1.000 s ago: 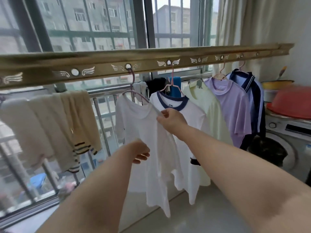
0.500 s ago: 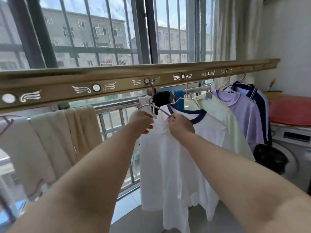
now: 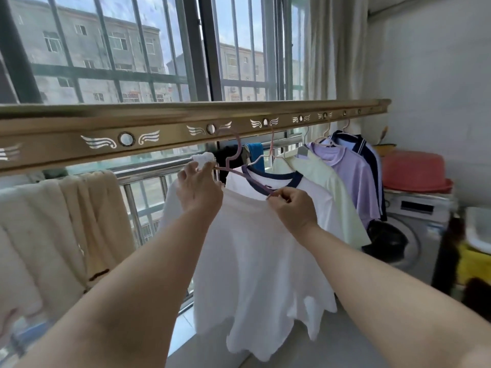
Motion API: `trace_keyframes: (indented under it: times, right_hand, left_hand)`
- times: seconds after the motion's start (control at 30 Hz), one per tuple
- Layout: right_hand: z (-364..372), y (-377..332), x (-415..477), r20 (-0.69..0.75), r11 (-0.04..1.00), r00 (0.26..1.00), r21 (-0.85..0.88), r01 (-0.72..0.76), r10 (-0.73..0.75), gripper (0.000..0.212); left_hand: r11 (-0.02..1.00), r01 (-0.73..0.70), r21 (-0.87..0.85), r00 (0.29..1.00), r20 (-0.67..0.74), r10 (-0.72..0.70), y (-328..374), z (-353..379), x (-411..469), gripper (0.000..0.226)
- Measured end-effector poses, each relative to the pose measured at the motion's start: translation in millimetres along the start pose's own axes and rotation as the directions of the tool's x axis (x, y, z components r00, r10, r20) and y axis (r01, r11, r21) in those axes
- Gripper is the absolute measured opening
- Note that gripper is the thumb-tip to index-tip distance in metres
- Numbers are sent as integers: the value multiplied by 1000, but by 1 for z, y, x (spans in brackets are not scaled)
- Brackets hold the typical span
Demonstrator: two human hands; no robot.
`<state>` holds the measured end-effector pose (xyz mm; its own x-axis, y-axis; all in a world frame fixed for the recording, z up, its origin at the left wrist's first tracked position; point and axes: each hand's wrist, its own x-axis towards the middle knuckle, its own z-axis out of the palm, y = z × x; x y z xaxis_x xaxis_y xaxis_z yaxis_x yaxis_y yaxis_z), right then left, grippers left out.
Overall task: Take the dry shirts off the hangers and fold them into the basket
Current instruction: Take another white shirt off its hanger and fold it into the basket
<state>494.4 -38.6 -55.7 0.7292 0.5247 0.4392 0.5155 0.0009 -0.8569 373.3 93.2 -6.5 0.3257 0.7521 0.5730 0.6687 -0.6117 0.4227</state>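
- We have both hands up at the plain white shirt (image 3: 255, 251), which hangs in front of us below the gold drying rail (image 3: 170, 128).
- Our left hand (image 3: 199, 191) is closed on the shirt's left shoulder, at the end of the pink hanger (image 3: 233, 162).
- Our right hand (image 3: 293, 208) pinches the neckline and the hanger's right arm between thumb and fingers.
- The hanger's hook rises to the rail; its right arm slants down, bare of cloth above our right hand.
- Just behind hangs a white shirt with a navy collar (image 3: 305, 192), then a pale yellow shirt (image 3: 329, 192), a lilac shirt (image 3: 356, 179) and a navy-trimmed shirt (image 3: 369, 155), each on the rail.
- Cream towels (image 3: 66, 221) drape over the railing to our left.
- A red basin (image 3: 414, 171) sits upside down on the washing machine (image 3: 417, 224) at far right.
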Motion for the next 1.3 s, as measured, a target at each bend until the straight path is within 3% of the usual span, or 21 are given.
trace_keyframes:
  times: [0.1,0.17,0.27,0.5,0.67,0.77,0.87,0.93,1.07,1.17,1.23,1.3]
  right_hand:
    - [-1,13,-8,51,995,999,-98,11,-6,12]
    - [2,21,-11,21,957,999,-288,43,-39,12]
    - [5,30,-11,17,769,995,-634,86,-97,22]
    - [23,40,-19,256,692,961,-713,116,103,16]
    - [28,49,-18,202,780,948,-622,-70,245,13]
    - [41,55,-9,157,871,916,-402,-283,370,14]
    - [51,62,-7,301,824,783,-16,-567,544,33]
    - [58,62,-13,408,783,727,44,-620,552,38]
    - [94,45,-36,576,810,658,-13,-586,486,27]
    - [120,30,-61,682,920,628,-190,-344,376,20]
    - [133,29,-77,710,950,636,-274,-147,303,25]
    - [144,30,-89,720,944,633,-327,-51,284,22]
  left_hand:
    - [994,-109,-3,994,4,109,-4,11,-11,13]
    - [998,-48,-47,993,108,53,-12,15,-20,13]
    - [993,110,-41,978,180,-101,-34,23,-32,13]
    - [927,343,148,914,174,-366,-76,40,-55,8]
    - [916,399,42,908,125,-401,-97,29,-69,13]
    - [899,436,-47,900,56,-433,-102,17,-79,15]
    - [764,570,-304,797,-24,-604,-121,1,-84,16]
    - [677,589,-441,752,-10,-659,-136,-9,-85,17]
    - [684,531,-500,813,76,-577,-157,-18,-96,21]
    - [758,429,-492,858,-42,-513,-147,-33,-114,16]
    - [795,406,-451,834,-174,-524,-145,-45,-128,14]
    - [834,425,-353,808,-267,-525,-150,-57,-139,19]
